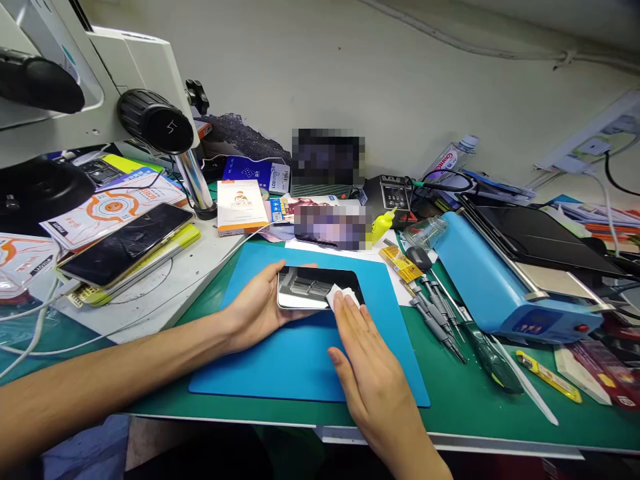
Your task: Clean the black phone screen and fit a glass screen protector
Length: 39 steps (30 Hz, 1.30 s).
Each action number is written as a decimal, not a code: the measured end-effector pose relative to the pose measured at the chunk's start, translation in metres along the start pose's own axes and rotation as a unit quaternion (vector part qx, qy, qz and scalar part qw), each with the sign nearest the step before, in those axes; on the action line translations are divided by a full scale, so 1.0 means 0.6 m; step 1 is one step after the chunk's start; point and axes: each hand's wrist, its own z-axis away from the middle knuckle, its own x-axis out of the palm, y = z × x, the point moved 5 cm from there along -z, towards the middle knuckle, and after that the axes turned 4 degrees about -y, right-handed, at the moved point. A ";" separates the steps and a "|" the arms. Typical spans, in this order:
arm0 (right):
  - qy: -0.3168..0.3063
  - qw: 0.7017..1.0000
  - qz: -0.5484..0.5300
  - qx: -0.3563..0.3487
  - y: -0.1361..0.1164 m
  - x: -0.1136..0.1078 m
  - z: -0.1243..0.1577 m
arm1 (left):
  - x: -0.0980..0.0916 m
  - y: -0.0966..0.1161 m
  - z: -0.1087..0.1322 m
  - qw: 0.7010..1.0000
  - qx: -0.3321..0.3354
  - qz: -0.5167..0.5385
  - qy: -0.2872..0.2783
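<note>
A smartphone (305,287) with a dark, glossy, reflecting screen lies sideways above the blue mat (260,367). My left hand (257,303) grips its left end, thumb along the upper edge and fingers underneath. My right hand (373,367) presses a folded white wipe (345,293) onto the right part of the screen. Its fingers lie stretched over the wipe, with the thumb held apart. The wipe and fingertips hide part of the phone's right end.
A microscope stand (200,187) rises at the left, near another phone (130,240) with a dark screen. Right of the mat lie several screwdrivers (435,313), a yellow cutter knife (549,377) and a blue heating machine (480,280). A yellow bottle (383,225) stands behind.
</note>
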 end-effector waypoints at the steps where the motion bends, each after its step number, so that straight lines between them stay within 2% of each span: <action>1: -0.001 1.000 -0.018 0.021 0.004 -0.001 0.006 | 0.001 0.000 0.001 1.000 -0.001 -0.003 -0.006; 8: 0.051 0.977 -0.116 0.170 0.019 -0.005 0.028 | 0.001 0.002 0.004 1.000 0.003 -0.027 -0.011; 16: 0.080 0.923 -0.287 0.245 0.064 -0.011 0.020 | 0.001 -0.001 0.009 0.996 -0.012 -0.081 -0.037; 20: 0.106 0.905 -0.330 0.247 0.082 -0.020 0.005 | 0.005 -0.001 0.011 0.993 -0.016 -0.113 -0.044; 23: 0.097 0.916 -0.308 0.239 0.089 -0.024 -0.007 | 0.007 -0.002 0.012 0.991 -0.013 -0.114 -0.067; 27: 0.074 0.946 -0.238 0.205 0.079 -0.022 -0.019 | 0.008 -0.005 0.012 0.990 -0.017 -0.102 -0.093; 32: 0.047 0.983 -0.154 0.090 0.029 -0.019 -0.048 | 0.018 -0.007 0.012 0.987 -0.011 -0.077 -0.138; 36: 0.037 0.991 -0.128 0.007 -0.018 -0.027 -0.077 | 0.011 -0.008 0.010 0.990 -0.004 -0.055 -0.127; 39: 0.033 0.993 -0.113 -0.021 -0.044 -0.029 -0.093 | 0.007 -0.006 0.010 0.991 0.018 -0.046 -0.127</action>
